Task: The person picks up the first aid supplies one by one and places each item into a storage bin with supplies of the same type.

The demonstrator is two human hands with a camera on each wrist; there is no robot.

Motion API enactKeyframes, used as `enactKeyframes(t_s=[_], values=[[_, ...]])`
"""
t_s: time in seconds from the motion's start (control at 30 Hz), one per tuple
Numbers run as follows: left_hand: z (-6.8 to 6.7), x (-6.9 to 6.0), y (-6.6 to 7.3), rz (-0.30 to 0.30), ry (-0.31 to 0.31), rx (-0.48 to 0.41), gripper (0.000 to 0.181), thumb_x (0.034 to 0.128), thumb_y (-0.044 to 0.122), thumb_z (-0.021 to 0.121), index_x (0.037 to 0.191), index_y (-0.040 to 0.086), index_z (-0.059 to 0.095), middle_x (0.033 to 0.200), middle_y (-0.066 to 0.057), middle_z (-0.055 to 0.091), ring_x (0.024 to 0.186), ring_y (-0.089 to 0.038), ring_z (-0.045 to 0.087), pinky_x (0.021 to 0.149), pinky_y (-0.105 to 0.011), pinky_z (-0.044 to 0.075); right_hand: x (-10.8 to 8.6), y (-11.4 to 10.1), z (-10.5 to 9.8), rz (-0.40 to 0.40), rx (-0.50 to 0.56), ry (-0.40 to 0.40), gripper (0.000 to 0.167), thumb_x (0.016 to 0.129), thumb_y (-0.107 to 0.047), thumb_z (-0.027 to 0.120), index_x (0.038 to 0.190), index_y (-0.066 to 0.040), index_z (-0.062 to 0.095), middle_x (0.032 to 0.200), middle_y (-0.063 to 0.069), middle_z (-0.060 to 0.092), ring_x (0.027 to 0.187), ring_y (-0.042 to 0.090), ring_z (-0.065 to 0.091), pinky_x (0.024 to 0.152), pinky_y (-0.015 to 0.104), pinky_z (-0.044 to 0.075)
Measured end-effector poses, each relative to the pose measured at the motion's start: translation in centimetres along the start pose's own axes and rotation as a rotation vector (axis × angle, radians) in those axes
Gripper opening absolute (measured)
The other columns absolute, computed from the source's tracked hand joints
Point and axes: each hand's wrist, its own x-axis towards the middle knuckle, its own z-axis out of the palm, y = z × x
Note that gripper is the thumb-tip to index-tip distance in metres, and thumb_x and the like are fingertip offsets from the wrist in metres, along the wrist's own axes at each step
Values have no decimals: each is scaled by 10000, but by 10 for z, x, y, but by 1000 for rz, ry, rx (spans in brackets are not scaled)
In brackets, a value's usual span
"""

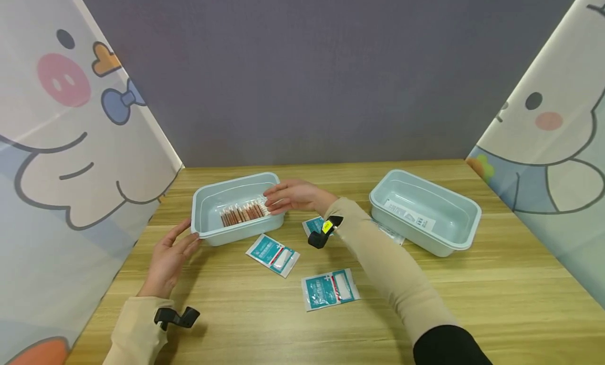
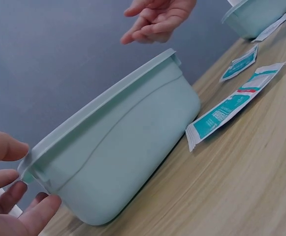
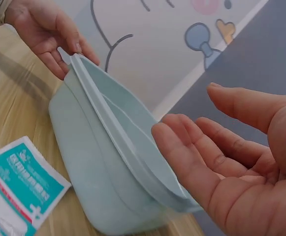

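Observation:
A light-blue plastic bin [image 1: 241, 231] stands at the back left. Inside lies a row of cotton swabs [image 1: 243, 214] with brown shafts, in clear wrapping. My left hand [image 1: 170, 257] holds the bin's near left corner, its thumb and fingertips on either side of the rim. Above the bin's right end hovers my right hand [image 1: 295, 194], palm toward the bin. Its fingers [image 3: 182, 142] are loosely bent and hold nothing. On the table before the bin lie teal-and-white flat packets, one [image 1: 273, 254] close to its wall and another [image 1: 331, 290] nearer me.
To the right stands a second light-blue bin [image 1: 465, 241] with a white printed packet [image 1: 410, 215] in it. Another teal packet [image 1: 312, 226] lies partly hidden by my right wrist. A white packet [image 1: 389, 232] sits against the right bin. A grey panel [image 1: 321, 81] closes the back.

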Motion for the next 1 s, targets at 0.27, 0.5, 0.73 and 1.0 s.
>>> enactKeyframes(t_s=[0.27, 0.5, 0.73, 1.0], values=[[5, -6, 6, 37, -4, -5, 704, 1002, 51, 588, 1550, -82, 165, 1307, -1, 380, 987, 3, 627, 936, -177, 522, -41, 6, -28, -59, -73, 5, 455, 1041, 31, 434, 1475, 132, 339, 1403, 357, 454, 1292, 475, 462, 1086, 525, 434], [10, -18, 14, 1, 8, 75, 714, 1000, 30, 575, 1569, -39, 149, 1307, -32, 318, 1004, 10, 554, 930, -130, 504, -78, 14, -58, -83, -164, 31, 495, 1054, -42, 427, 1504, 112, 290, 1393, 302, 496, 1214, 405, 557, 994, 472, 531], [20, -29, 20, 6, 20, 195, 752, 1007, 64, 583, 1596, 43, 116, 1450, -99, 250, 1370, -255, 292, 1059, -205, 438, -124, 19, -83, -115, -215, 105, 551, 1059, -91, 468, 1537, 69, 244, 1444, 315, 424, 1112, 253, 628, 999, 469, 528], [28, -38, 24, 38, 74, 274, 738, 990, 55, 602, 1592, 59, 176, 1468, -93, 278, 1412, -293, 192, 1124, -287, 328, -189, 21, -115, -243, -250, 220, 486, 1048, -66, 505, 1484, 64, 336, 1207, 108, 646, 1040, 228, 658, 915, 412, 583]])
